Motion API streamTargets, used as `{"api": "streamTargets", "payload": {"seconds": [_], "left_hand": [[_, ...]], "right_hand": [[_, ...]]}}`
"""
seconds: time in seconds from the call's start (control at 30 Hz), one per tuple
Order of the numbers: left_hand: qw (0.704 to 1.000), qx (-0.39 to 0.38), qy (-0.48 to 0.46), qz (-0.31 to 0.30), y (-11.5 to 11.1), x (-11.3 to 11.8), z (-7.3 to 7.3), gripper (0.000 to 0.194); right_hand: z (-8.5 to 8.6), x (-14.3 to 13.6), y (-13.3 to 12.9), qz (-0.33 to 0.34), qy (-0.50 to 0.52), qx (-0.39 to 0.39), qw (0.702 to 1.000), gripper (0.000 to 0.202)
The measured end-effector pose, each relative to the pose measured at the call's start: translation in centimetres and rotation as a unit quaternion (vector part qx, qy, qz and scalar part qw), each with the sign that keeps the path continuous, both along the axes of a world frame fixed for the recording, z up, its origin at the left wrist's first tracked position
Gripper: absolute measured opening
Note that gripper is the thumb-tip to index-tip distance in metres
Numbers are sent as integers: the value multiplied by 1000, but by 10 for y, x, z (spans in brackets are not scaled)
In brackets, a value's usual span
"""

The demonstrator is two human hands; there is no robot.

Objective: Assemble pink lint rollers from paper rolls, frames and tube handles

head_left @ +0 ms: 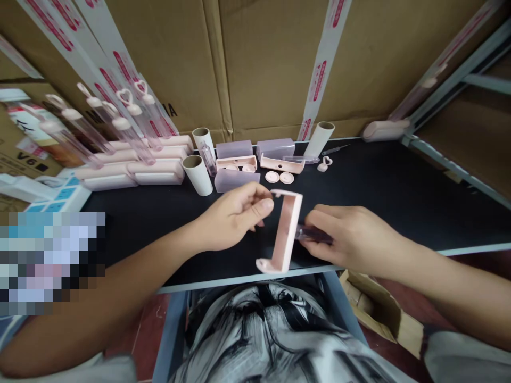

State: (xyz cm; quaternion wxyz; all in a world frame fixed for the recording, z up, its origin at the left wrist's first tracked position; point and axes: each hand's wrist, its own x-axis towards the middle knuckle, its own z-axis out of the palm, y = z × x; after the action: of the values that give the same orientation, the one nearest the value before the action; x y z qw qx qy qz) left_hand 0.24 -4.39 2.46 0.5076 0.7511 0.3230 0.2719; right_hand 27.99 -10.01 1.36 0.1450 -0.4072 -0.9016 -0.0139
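My right hand (347, 234) is closed round a clear purplish plastic tube (313, 234). At the tube's left end is a pale pink U-shaped plastic frame (290, 234), held upright above the black table with its hollow side facing left. My left hand (235, 215) is beside the frame's upper end, thumb and fingers curled together. Whether the fingertips touch the frame or pinch something small, I cannot tell. Behind the hands lie two more pink frames (282, 164), several translucent purple covers (237, 182) and pink round discs (286, 177).
White cardboard tubes (198, 176) stand behind my left hand. Pink-based pieces (157, 173) with upright clear tubes and loop tops line the left back. A heart-loop cap (324, 164) lies right of the frames. Cardboard (263, 69) walls the back; a metal rack (459, 170) borders the right.
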Motion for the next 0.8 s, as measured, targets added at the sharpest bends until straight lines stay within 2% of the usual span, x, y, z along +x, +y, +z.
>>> {"api": "streamTargets", "payload": {"seconds": [0.07, 0.13, 0.23, 0.3, 0.37, 0.5, 0.57, 0.67, 0.73, 0.8], "left_hand": [[987, -117, -46, -99, -5, 6, -1, 41], [962, -202, -76, -169, -8, 8, -2, 44], [931, -289, -94, -204, -8, 5, -3, 47], [929, -295, -84, -208, -6, 2, -5, 48], [941, -263, -80, -195, -6, 1, -7, 49], [961, -214, -85, -153, -13, 4, -10, 53], [969, -190, -122, -101, -16, 1, -6, 50], [979, -79, -187, 17, -13, -11, 7, 38], [989, 29, -120, 80, -7, -22, 16, 30], [986, 123, 57, 94, 0, -31, 21, 24]], "right_hand": [[-7, -5, 0, 34, 63, 33, 997, 16], [-13, -11, 4, 56, 112, 45, 991, 17], [-16, -19, 12, 84, 167, -16, 982, 18], [-14, -22, 16, 107, 177, -82, 975, 19], [-11, -25, 18, 129, 174, -123, 968, 21], [-10, -25, 18, 138, 160, -131, 969, 24], [-11, -15, 18, 77, 158, -127, 976, 22], [-15, 11, 19, -89, 176, -102, 975, 25], [-16, 29, 20, -155, 179, -82, 968, 30], [-16, 43, 19, -172, 176, -74, 966, 31]]}}
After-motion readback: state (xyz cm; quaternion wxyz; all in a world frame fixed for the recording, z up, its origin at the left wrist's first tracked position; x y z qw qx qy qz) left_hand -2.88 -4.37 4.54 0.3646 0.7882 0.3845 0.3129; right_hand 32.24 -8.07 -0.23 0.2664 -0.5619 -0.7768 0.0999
